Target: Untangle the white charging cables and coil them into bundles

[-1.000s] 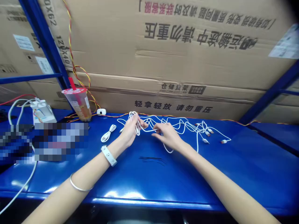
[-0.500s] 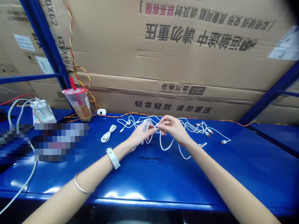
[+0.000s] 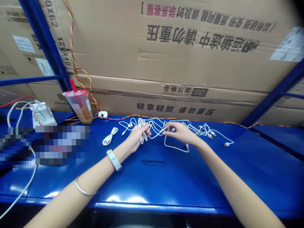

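Note:
My left hand (image 3: pixel 136 136) is closed around several loops of a white USB cable (image 3: pixel 143 139). The same cable runs to my right hand (image 3: pixel 180 132), whose thumb and finger pinch it. From there a loose end hangs and lies on the blue shelf top (image 3: pixel 190 180). Behind both hands sprawls a tangle of loose white cables (image 3: pixel 204 130), some with plugs showing. To the left lies a small white cable bundle (image 3: pixel 110 136), bound at its middle with a dark tie. Several thin black ties (image 3: pixel 154 162) lie in front of my hands.
A drink cup (image 3: pixel 79 106) with a red straw stands at the back left, beside a white earbud case (image 3: pixel 103 114). Further left are a white power adapter (image 3: pixel 43 114) and a blurred-out item. Large cardboard boxes (image 3: pixel 175 69) and blue posts stand behind.
The loops in my left hand have shifted slightly left. My right hand has moved a little right and down, its fingers wider apart, and the hanging loop has become a shorter loose end.

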Demonstrator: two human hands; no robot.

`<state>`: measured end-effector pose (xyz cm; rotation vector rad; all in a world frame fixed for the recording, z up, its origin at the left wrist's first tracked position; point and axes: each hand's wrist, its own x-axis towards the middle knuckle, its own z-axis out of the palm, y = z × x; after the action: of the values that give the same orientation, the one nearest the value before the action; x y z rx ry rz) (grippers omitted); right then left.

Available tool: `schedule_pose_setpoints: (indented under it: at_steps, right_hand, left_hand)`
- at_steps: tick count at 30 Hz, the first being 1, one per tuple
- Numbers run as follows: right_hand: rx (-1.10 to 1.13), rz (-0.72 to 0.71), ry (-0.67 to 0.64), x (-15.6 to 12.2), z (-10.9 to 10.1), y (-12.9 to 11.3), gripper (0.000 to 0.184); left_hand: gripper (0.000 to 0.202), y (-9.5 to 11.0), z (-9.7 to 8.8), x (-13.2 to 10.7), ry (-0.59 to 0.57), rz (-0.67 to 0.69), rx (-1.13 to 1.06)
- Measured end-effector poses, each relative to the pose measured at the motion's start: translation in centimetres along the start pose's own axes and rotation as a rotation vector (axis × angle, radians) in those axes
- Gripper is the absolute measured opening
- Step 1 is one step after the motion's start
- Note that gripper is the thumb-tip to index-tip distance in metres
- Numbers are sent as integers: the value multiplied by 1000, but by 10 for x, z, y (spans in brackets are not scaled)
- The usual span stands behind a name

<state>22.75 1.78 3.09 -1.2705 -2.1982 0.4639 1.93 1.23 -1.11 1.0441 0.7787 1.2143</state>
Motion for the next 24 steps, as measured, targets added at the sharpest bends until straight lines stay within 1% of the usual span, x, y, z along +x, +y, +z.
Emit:
schedule_pose_setpoints:
  at_steps: [1,3,5,7,9,11,13,14,16,18,19,21,23,24]
  right_hand:
    - [-4,23,-30,0,-2,2,20]
    - [74,77,-55,1,-2,2,19]
    - [235,127,-54,2,1,-1,20]
    - [386,142,-43,2,6,-6,19]
    - [463,124,-22,1,13,-14,18]
    - [482,91,-11,-1,20,-21,15]
    - [476,33,-7,-2,24,-25,14]
    - [472,-2,1,-2,25,-26,15]
    - [442,-63,33,-2,23,-24,22]
    - [326,-87,48,-2,18,-19,28]
    - [235,-95,21,-3,16,-17,29]
    - [34,-122,-91,-4,14,-13,28]
    - [-120,-160,-206,-6,17,-12,30]
    - [-171,-179,-242,-7,20,-13,29]
  left_hand:
    - [32,1,-2,1,11,13,9]
    - [33,1,-4,3,26,41,58]
    - [35,-1,-3,3,20,63,162]
    - [38,-5,1,1,-27,86,295]
    - [41,-8,7,-3,-102,129,431]
    - [43,-12,12,-6,-169,208,560]
    - [40,-13,15,-7,-186,298,660]
    - [36,-13,15,-7,-165,330,691]
    - [29,-10,13,-6,-84,346,708]
    - [28,-5,8,-4,8,317,680]
    - [31,-3,5,-2,44,293,656]
    - [36,0,-1,0,102,241,600]
    - [36,1,-5,2,161,191,522]
    - [35,0,-6,4,189,169,465]
